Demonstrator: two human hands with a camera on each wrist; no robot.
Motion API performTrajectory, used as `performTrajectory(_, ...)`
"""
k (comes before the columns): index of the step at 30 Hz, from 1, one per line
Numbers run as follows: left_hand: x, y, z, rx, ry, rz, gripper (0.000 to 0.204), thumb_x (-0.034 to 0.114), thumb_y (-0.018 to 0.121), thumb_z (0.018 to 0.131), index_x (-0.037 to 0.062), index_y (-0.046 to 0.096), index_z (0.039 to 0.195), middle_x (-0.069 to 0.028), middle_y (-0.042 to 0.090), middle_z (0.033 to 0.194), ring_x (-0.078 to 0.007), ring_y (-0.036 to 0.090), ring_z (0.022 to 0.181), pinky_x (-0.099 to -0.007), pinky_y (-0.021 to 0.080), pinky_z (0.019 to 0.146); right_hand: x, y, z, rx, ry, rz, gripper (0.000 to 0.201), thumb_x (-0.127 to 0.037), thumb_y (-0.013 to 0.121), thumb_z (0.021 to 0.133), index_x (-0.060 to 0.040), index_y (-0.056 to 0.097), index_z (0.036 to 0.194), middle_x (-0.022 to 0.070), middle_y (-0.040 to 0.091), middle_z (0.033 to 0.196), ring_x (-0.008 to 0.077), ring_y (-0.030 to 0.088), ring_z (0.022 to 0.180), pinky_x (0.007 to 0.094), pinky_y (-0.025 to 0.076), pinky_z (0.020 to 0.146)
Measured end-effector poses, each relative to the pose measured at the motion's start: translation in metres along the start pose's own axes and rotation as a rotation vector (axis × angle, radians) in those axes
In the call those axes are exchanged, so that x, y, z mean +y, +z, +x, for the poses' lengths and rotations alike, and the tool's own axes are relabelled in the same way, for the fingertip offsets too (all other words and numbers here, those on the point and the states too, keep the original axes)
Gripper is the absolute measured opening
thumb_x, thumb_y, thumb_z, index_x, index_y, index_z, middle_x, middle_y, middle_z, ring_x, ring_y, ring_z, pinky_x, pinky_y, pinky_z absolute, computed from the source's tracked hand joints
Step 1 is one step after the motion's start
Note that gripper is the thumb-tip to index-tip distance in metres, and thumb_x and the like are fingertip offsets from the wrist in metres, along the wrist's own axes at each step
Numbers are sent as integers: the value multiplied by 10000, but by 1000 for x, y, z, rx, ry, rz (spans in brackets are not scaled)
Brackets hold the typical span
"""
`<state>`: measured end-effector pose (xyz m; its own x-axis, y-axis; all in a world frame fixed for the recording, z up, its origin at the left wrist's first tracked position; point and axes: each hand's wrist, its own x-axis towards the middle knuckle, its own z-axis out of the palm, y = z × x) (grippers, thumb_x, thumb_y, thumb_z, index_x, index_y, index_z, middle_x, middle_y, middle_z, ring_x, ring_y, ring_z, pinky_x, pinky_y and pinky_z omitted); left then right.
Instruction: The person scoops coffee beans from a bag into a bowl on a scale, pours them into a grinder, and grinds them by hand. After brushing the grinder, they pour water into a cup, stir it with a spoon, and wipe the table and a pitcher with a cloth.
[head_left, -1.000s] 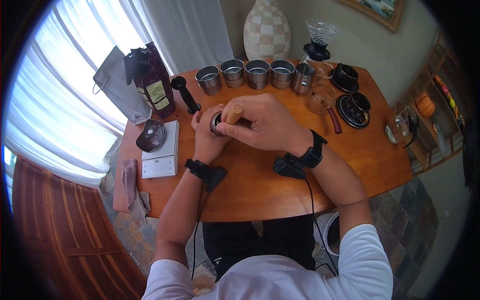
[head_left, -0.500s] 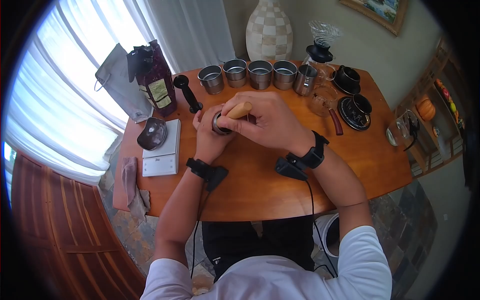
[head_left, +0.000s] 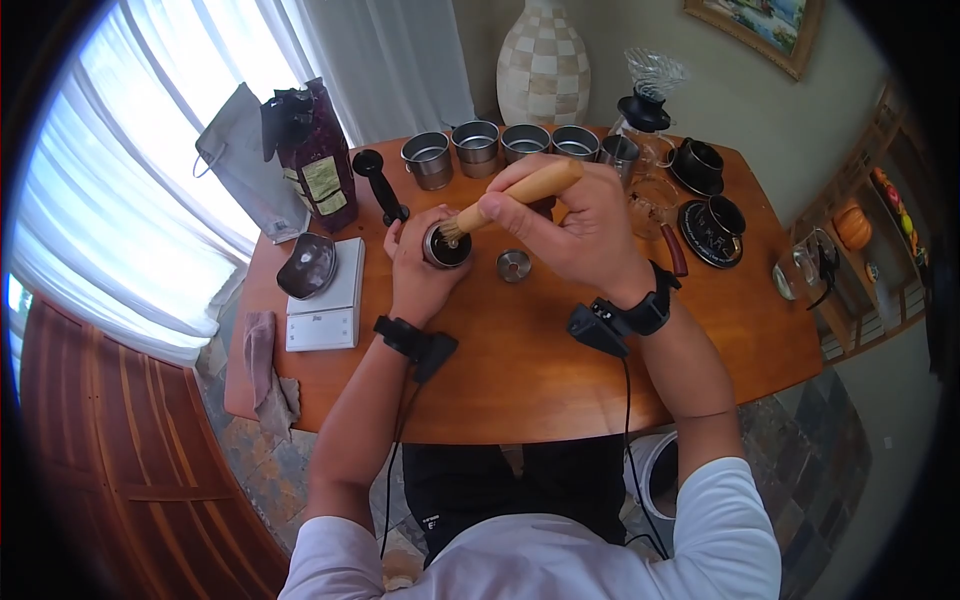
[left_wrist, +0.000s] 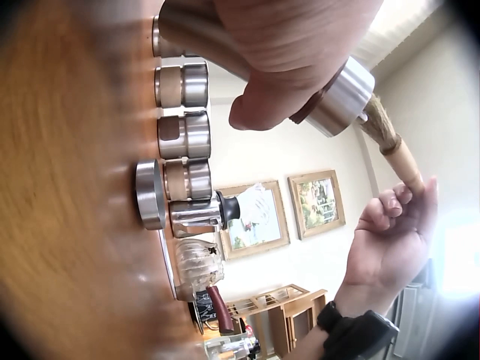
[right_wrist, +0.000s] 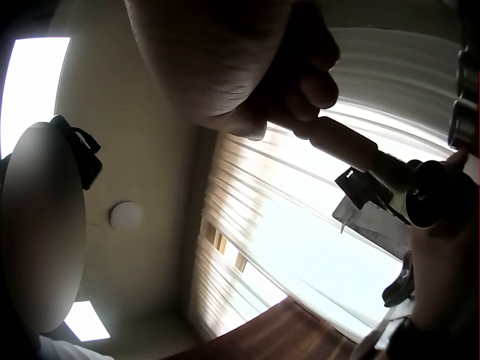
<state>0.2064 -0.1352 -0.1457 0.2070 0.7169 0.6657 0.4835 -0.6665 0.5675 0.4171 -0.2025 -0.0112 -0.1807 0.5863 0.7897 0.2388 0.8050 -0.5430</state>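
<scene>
My left hand [head_left: 415, 265] grips a steel hand coffee grinder [left_wrist: 346, 96], its round dark mouth facing up. In my right hand [head_left: 585, 230] is a brush [head_left: 520, 195] with a pale wooden handle, pinched between thumb and fingers. The brush slants down to the left, bristles right at the grinder's mouth. A small round metal lid [head_left: 514, 265] lies on the table just right of the grinder. Behind the left hand is a black crank handle [head_left: 376, 186] with a knob.
Several steel cups [head_left: 428, 160] line the table's far side, near a glass dripper [head_left: 655, 75]. Black cups on saucers [head_left: 710, 238] and a glass jug [head_left: 803, 262] stand right. Left are a white scale [head_left: 335, 300], a dark dish [head_left: 306, 266], a coffee bag [head_left: 322, 165] and a cloth [head_left: 262, 365].
My right hand has drawn up and to the right with the brush, bringing the bristles from inside the grinder to its mouth. The metal lid has come into sight. My left hand keeps its hold.
</scene>
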Motion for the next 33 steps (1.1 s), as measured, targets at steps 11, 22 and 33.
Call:
performTrajectory(11,-1,0,5,103,97,55,527,168,875,758,174,598,1206,-5,684,1251,-208,614,1221,-500,230,1155,6,1,-2,35,-127,-81,125,-125,801,911,-25,726,898,39,707,790,102,608,606,241,466,531)
performTrajectory(22,-7,1,3,76,50,42,559,123,879,731,183,597,1211,1,687,1251,-207,618,1222,-497,237,1147,4,14,-8,-164,44,-81,219,-175,784,912,-32,656,807,78,696,794,178,621,607,301,487,568)
performTrajectory(33,-1,4,1,63,59,58,558,139,884,731,169,600,1210,-14,689,1243,-225,607,1239,-494,226,1152,12,19,-10,-231,45,-61,150,-187,774,904,-55,727,958,103,701,829,265,659,662,352,512,606)
